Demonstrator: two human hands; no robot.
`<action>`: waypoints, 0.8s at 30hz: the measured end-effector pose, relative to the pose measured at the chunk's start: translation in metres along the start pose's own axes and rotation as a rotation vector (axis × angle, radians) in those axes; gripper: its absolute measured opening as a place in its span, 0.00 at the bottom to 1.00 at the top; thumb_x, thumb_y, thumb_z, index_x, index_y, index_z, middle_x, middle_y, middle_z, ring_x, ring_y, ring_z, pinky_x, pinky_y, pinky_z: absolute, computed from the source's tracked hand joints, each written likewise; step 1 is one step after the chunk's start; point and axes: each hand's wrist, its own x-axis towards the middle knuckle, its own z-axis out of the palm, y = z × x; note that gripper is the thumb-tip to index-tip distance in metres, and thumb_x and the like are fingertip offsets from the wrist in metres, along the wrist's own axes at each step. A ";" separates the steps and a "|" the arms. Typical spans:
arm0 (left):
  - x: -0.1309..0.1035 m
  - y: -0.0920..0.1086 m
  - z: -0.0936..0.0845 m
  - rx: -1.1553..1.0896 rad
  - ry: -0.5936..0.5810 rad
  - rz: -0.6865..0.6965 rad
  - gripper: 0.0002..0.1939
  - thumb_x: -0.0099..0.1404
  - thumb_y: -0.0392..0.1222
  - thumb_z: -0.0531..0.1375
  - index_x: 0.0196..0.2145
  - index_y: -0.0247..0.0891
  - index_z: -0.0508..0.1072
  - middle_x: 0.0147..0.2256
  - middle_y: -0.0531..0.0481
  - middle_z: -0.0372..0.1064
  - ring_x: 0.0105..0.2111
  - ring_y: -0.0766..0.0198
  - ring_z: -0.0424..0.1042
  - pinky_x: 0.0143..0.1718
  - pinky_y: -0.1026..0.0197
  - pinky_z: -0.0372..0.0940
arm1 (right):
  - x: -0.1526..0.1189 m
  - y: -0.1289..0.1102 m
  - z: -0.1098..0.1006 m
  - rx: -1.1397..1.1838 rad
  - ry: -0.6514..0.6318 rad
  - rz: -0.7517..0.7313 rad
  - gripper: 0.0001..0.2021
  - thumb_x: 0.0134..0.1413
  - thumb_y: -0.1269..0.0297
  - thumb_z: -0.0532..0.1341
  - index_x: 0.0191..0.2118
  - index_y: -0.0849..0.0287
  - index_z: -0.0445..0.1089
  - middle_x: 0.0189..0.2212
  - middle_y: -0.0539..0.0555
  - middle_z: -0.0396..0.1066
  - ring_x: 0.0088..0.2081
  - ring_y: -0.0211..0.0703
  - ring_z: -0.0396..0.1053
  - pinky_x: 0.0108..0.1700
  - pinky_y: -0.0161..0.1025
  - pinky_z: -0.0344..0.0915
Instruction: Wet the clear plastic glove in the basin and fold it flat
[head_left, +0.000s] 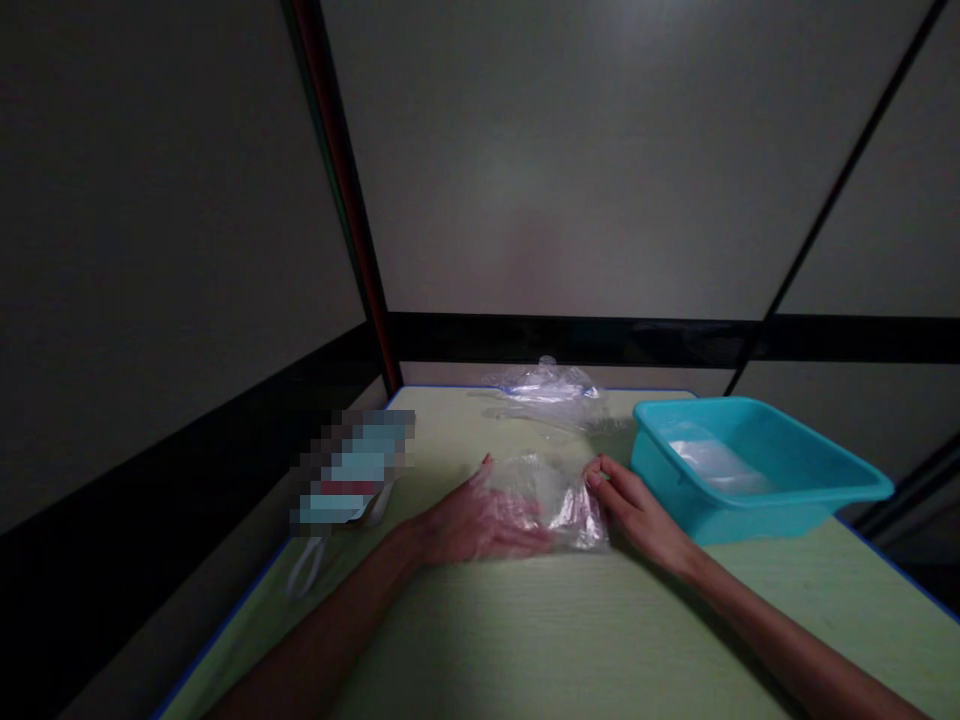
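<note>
A clear plastic bag lies between my two hands, just over the middle of the table. My left hand has its fingers spread flat, and the clear film covers them; whether they are inside the bag or beneath it I cannot tell. The fingertips of my right hand pinch the bag's right edge. Behind the bag, near the far table edge, rests a crumpled heap of clear plastic bags.
On the right of the pale green table stands a turquoise basin with clear plastic inside. A blurred-out item with a white loop lies at the left edge. Walls rise behind and at the left.
</note>
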 end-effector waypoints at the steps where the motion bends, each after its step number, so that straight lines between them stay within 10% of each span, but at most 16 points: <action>1: 0.001 0.001 -0.001 -0.015 0.021 -0.016 0.43 0.54 0.67 0.35 0.44 0.22 0.64 0.42 0.31 0.64 0.45 0.49 0.63 0.50 0.51 0.45 | 0.002 0.005 0.001 0.014 0.019 0.010 0.13 0.55 0.55 0.48 0.28 0.58 0.57 0.22 0.46 0.56 0.24 0.34 0.57 0.25 0.31 0.55; 14: -0.001 0.008 -0.001 -0.155 -0.042 -0.033 0.46 0.49 0.71 0.40 0.45 0.21 0.61 0.41 0.30 0.65 0.46 0.46 0.61 0.50 0.49 0.44 | 0.010 0.006 -0.003 0.488 -0.081 0.385 0.12 0.50 0.53 0.52 0.31 0.55 0.51 0.21 0.47 0.69 0.24 0.40 0.69 0.26 0.35 0.60; 24: 0.003 0.003 -0.009 -0.074 -0.052 -0.035 0.24 0.59 0.44 0.51 0.50 0.28 0.56 0.43 0.36 0.64 0.45 0.53 0.64 0.50 0.52 0.46 | 0.005 -0.001 -0.006 0.305 -0.213 0.310 0.11 0.41 0.60 0.60 0.24 0.59 0.58 0.19 0.46 0.64 0.20 0.33 0.60 0.21 0.30 0.52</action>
